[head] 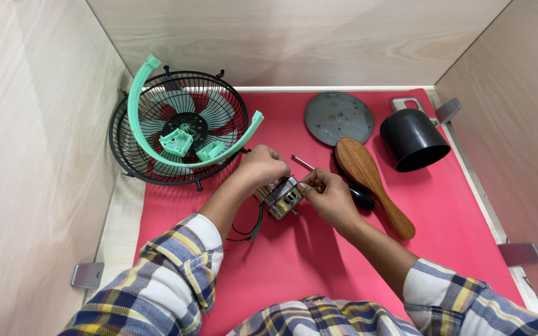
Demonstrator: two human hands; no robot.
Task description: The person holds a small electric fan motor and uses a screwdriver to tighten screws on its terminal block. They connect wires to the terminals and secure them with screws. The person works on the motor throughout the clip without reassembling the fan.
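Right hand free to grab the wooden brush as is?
Probably not right away: the right hand is pinching at the small metal motor, which the left hand also grips. The wooden brush lies just beside it, uncovered, so the path looks open once it lets go.

I am looking down into a booth of pale wood-grain panels (294,40), which are closing in the work surface on the left, back and right. A red mat (319,261) is covering most of the light tabletop (116,230). Grey metal brackets (87,274) are holding the panels at the edges. Even, soft light is falling throughout.
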